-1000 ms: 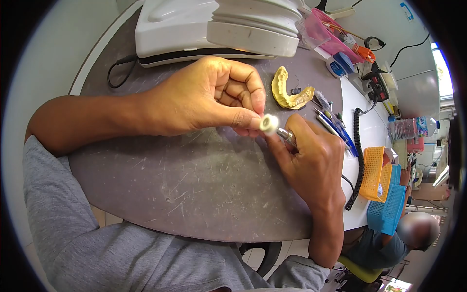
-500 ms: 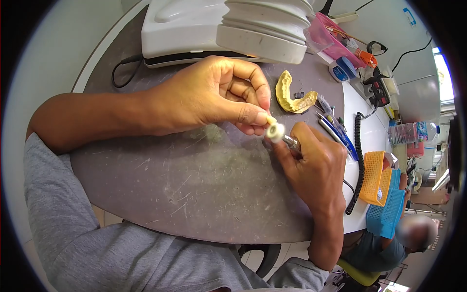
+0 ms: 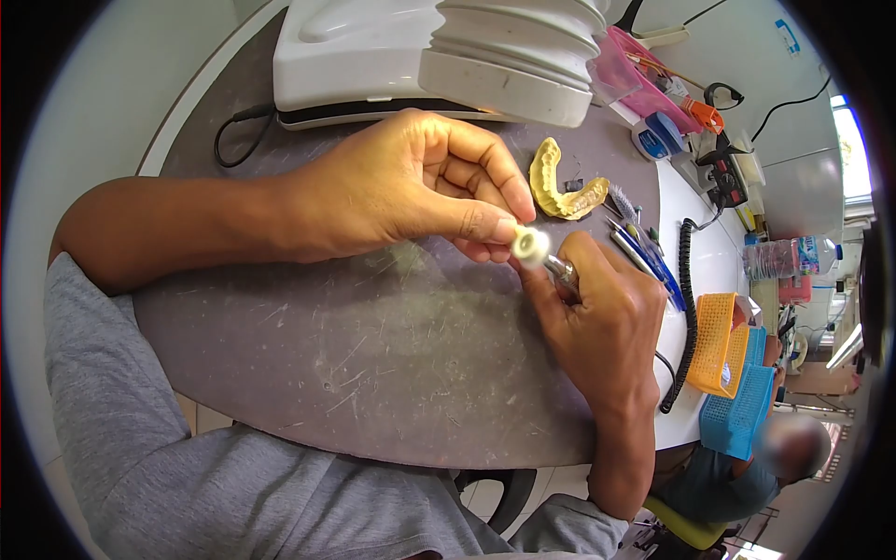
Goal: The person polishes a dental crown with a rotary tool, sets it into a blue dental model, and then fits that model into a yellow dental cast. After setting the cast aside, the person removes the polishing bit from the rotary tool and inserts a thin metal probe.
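My left hand [image 3: 434, 191] pinches a small cream-coloured piece, perhaps a dental crown, between thumb and fingers; the fingertips mostly hide it. My right hand [image 3: 602, 313] is wrapped round a metal rotary handpiece [image 3: 563, 272]. At its tip a round whitish polishing wheel [image 3: 531, 245], blurred as if spinning, sits right against the left fingertips and the small piece. Whether wheel and piece touch is hard to make out. Just beyond my hands, a yellow horseshoe-shaped dental cast [image 3: 549, 182] lies on the grey-brown tabletop [image 3: 373, 355].
A white machine [image 3: 359, 56] with a ribbed hose [image 3: 513, 51] stands at the back. Pens [image 3: 649, 257], a black coiled cord [image 3: 689, 317], orange basket [image 3: 717, 345], blue basket [image 3: 739, 411], pink basket [image 3: 635, 79] and water bottle [image 3: 793, 255] line the right. Another person [image 3: 737, 476] sits at lower right.
My left index finger has shifted slightly right, extending further past the small piece. The wheel has moved a touch up and right. Both hands keep their hold.
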`<state>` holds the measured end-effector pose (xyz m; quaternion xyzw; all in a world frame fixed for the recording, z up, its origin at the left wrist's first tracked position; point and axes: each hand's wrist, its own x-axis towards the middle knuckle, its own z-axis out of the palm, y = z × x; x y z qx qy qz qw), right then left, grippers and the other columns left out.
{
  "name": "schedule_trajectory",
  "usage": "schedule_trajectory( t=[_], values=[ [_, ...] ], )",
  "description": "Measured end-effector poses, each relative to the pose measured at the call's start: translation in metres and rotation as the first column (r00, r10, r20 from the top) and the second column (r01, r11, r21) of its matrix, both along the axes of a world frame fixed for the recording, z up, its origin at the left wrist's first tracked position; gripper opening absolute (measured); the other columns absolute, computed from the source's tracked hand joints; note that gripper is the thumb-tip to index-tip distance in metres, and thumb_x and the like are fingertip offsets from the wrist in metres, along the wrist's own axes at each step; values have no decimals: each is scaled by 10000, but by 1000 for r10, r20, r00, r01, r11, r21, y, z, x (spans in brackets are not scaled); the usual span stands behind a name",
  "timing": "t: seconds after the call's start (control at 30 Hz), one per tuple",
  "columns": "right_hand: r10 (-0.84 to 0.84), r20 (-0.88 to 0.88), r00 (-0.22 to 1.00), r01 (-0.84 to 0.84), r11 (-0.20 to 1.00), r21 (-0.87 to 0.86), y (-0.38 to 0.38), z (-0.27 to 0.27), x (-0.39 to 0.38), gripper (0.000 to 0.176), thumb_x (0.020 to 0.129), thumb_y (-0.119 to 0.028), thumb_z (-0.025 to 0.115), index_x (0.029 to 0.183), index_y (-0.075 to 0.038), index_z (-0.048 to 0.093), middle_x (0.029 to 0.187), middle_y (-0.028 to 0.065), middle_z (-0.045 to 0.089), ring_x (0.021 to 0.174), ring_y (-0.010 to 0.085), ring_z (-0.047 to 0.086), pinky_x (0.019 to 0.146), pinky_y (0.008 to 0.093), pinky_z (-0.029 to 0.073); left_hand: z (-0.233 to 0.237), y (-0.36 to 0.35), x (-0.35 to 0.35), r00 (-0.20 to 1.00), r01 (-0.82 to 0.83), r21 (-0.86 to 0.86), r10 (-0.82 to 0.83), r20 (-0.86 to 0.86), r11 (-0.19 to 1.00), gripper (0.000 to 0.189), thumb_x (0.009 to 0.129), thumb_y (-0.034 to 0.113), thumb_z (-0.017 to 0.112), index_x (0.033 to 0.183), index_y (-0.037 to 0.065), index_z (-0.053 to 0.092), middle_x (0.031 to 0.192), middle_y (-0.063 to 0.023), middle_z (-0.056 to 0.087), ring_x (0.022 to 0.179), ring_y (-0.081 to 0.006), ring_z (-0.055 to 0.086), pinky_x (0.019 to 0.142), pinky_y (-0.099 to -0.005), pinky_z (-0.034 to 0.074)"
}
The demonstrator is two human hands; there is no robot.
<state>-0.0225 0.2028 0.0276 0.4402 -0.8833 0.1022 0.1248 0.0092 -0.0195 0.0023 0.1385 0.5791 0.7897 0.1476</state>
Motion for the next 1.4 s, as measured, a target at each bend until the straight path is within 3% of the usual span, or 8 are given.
schedule_trajectory(
  t=[0.63,0.87,1.4],
  values=[
    [-57,15,998,58,998,-33,1,-1,-4,326,771,-249,780,737,-59,517,629,72,568,510,261,578,458,380,420,0,0,1,1000,5,-45,-6,-31,999,142,900,84,674,1003,-1,623,929,-87,679,819,-118,647,762,-256,541],
    [-26,26,999,27,998,-59,2,-1,-4,323,779,-245,775,733,-59,515,624,70,560,503,259,567,454,379,415,4,2,2,999,-25,-15,26,38,1000,149,902,86,671,1023,12,625,944,-81,677,831,-117,647,774,-258,539],
    [12,36,999,-9,997,-79,-1,-1,0,309,764,-223,777,748,-58,516,631,77,559,513,268,570,467,377,424,3,1,2,1000,-23,-13,23,10,1000,154,898,93,679,1025,21,631,951,-72,678,829,-105,638,774,-244,532]
  ],
)
